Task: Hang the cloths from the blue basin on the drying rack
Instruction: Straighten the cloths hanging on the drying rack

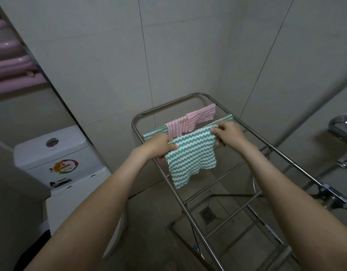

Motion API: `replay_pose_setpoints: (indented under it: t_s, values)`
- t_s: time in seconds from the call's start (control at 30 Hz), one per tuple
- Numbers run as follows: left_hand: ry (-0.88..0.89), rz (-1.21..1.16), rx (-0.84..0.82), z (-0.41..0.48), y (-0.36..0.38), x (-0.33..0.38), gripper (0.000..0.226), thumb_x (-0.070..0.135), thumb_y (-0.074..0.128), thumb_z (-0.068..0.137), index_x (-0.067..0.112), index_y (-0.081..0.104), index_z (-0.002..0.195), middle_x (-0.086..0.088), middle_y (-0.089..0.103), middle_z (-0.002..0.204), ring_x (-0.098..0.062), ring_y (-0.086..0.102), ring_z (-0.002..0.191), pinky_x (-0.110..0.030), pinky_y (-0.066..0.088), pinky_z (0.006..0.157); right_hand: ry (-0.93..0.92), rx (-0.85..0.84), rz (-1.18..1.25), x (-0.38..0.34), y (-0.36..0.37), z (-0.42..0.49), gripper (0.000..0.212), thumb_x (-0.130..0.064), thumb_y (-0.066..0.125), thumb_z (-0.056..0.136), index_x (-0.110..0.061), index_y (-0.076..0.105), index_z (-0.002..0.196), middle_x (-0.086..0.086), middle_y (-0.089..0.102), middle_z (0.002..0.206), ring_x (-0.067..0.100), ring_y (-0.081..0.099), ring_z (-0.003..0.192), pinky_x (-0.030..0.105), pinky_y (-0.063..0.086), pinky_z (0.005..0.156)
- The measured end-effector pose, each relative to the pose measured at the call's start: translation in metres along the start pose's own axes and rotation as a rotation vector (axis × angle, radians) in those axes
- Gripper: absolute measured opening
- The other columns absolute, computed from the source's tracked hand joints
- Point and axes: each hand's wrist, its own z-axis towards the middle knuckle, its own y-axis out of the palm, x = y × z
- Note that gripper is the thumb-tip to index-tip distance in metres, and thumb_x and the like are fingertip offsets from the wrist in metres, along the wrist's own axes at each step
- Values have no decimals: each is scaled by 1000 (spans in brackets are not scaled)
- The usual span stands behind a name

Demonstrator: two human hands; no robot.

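A green-and-white wavy cloth [191, 159] hangs spread over a rail of the steel drying rack [136, 117], its lower edge dangling below the rail. My left hand [160, 144] pinches the cloth's upper left corner. My right hand [228, 133] pinches its upper right corner. Behind it, a pink-and-white striped cloth [192, 121] drapes over a farther rail. Another green-and-white cloth [154, 133] shows at the left, partly hidden by my left hand. The blue basin is out of view.
A white toilet tank [57, 153] stands at the left, close to the rack. A chrome tap [342, 125] and pipe jut out at the right. A floor drain [208, 215] shows below the rack's bare nearer rails. Tiled walls close in behind.
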Motion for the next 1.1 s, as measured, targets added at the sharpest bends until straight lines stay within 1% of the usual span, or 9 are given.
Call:
replay_pose_setpoints:
  t_s: [0.17,0.33,0.43,0.57,0.67,0.73,0.83,0.93,1.1]
  values:
    - [-107,159,-19,17,19,-13,32,27,50,96,-3,62,94,-16,60,89,-30,57,87,-35,42,72,83,-106,-3,17,36,10,11,-11,59,89,-1,59,85,19,67,79,24,67,66,39,57,69]
    - [-125,262,-4,43,44,-37,36,23,43,99,0,54,124,-20,57,124,-32,54,112,-34,42,85,87,-221,-69,24,70,22,33,-12,64,86,-5,54,116,10,63,102,23,59,89,24,41,69]
    - [-122,264,1,60,57,-56,46,21,40,100,14,37,145,-13,50,139,-28,49,123,-32,41,93,97,-280,-23,31,87,29,43,-5,63,86,-6,45,125,14,61,111,27,60,92,36,49,78]
    - [-131,222,46,73,70,-65,42,13,40,97,11,43,138,-18,52,133,-32,49,121,-38,42,96,97,-391,88,39,99,32,68,-6,65,86,-14,27,141,5,49,122,21,52,107,36,46,90]
    - [-77,326,126,74,83,-61,31,21,41,95,5,49,121,-15,51,123,-32,50,114,-40,42,90,40,-479,-29,51,106,33,93,-27,76,79,-26,15,150,-5,36,143,15,35,132,38,33,109]
    - [29,354,71,72,87,-55,41,36,45,95,4,51,119,-16,52,121,-32,51,113,-38,42,90,-31,-583,-244,59,110,34,78,-45,73,77,-36,33,143,-9,42,144,15,38,132,45,31,110]
    - [86,313,-261,68,89,-47,50,46,47,95,4,58,118,-14,61,115,-29,55,110,-31,40,84,-117,-718,-484,58,112,32,28,-46,65,84,-50,59,111,-20,59,115,8,50,114,42,26,109]
    - [104,377,-377,69,91,-48,41,35,46,98,-1,62,106,-19,64,108,-31,58,103,-30,38,75,-170,-688,-606,57,114,27,28,-39,60,89,-35,60,117,-9,58,103,16,45,115,37,22,100]
    - [76,337,-373,61,90,-47,38,29,41,100,-3,57,111,-22,60,114,-30,55,99,-35,40,82,-203,-605,-695,58,119,21,33,-37,57,91,-24,54,122,1,57,117,18,40,120,33,20,97]
